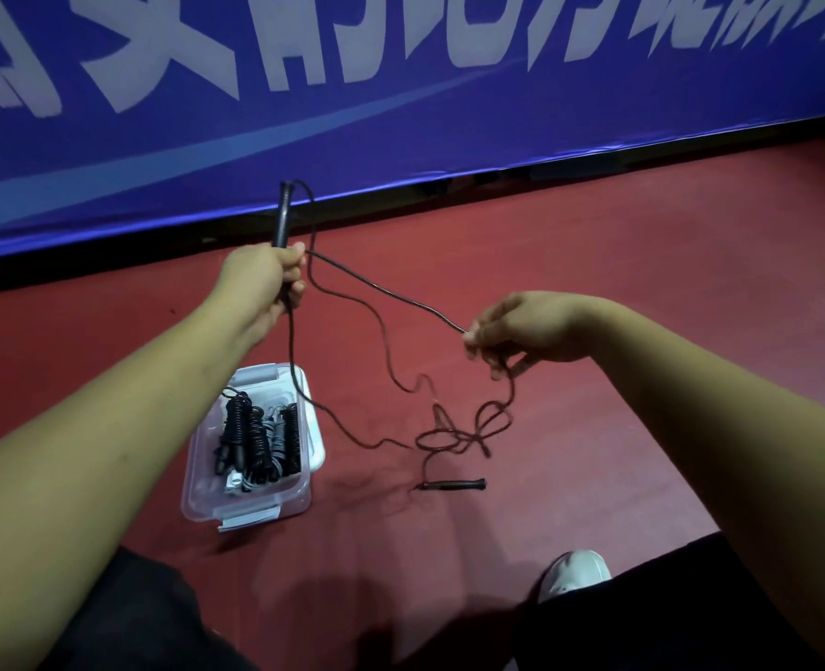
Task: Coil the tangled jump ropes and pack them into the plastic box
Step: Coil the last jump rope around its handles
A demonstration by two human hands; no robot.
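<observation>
Partly done: coiled ropes (260, 438) already lie in the plastic box (250, 501); one jump rope (391, 291) remains, with the left hand (265, 278) curled round its handle (284, 210) and the right hand (526, 326) pinching the cord; the remainder lies tangled on the floor (642, 283) beside the box, uncoiled.

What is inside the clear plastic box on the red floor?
Black and grey coiled jump ropes lie side by side in the clear plastic box; the box bottom beneath them is covered.
</observation>
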